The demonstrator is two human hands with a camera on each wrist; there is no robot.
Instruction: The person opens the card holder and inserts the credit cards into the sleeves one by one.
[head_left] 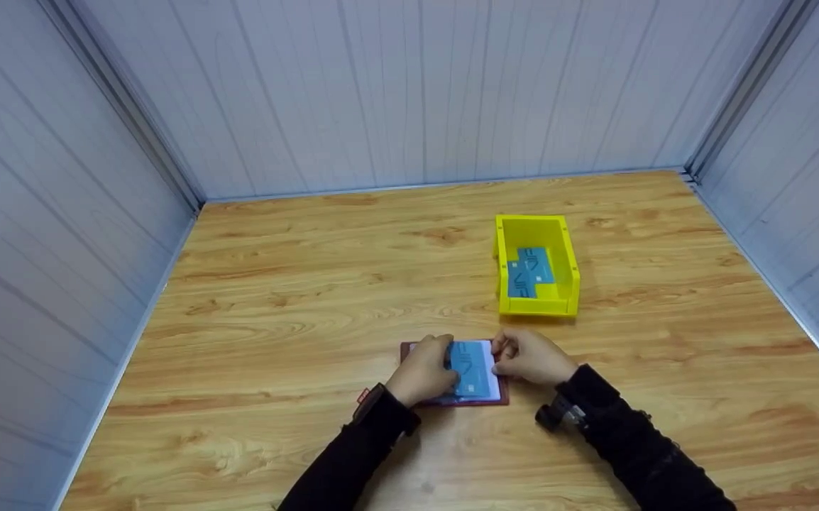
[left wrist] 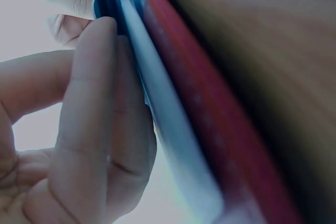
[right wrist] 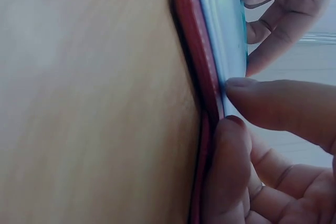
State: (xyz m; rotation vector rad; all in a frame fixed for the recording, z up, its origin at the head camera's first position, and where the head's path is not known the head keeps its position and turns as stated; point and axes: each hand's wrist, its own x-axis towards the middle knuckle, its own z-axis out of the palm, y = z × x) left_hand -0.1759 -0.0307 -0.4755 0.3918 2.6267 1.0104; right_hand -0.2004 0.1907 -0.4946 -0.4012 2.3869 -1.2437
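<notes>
"What's closest?"
"Black sleeves (head_left: 342, 454), then a red-covered holder (right wrist: 195, 40) on the wooden table (head_left: 296, 284). Take the holder as the dial's centre, twelve pointing away from the person."
"And the hands?"
"Left hand (head_left: 421, 372) at nine o'clock, thumb and bent fingers holding a blue card (head_left: 470, 369) over the holder's white leaf (head_left: 492, 383). Right hand (head_left: 536, 357) at three, pinching the leaf's edge between thumb and finger."
"Farther off?"
"A yellow bin (head_left: 539, 308) at one o'clock, other blue cards (head_left: 534, 265) inside; beyond, at twelve, a pale panelled wall (head_left: 416, 92)."
</notes>
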